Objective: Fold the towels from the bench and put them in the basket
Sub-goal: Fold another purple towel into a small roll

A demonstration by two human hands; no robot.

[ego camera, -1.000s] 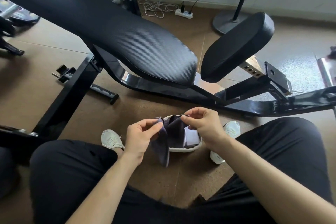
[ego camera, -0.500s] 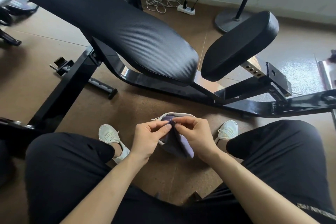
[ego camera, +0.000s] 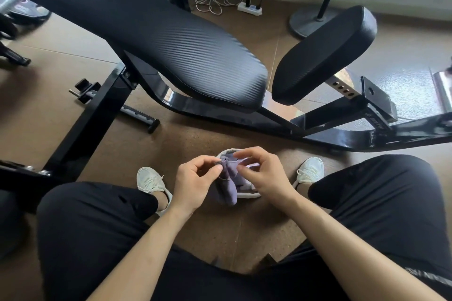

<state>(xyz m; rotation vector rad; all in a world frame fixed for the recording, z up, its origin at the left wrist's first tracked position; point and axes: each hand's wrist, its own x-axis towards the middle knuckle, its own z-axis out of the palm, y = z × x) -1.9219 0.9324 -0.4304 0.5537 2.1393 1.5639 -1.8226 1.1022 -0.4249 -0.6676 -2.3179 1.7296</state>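
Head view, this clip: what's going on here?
A seated person is working a small purple towel with both hands, just above a white basket that sits between their shoes. The left hand pinches the towel's upper edge, and the right hand appears to pinch it from the other side. The towel is bunched, not yet neatly folded, and hangs partly over the basket. The black bench in front shows no towels on its pads.
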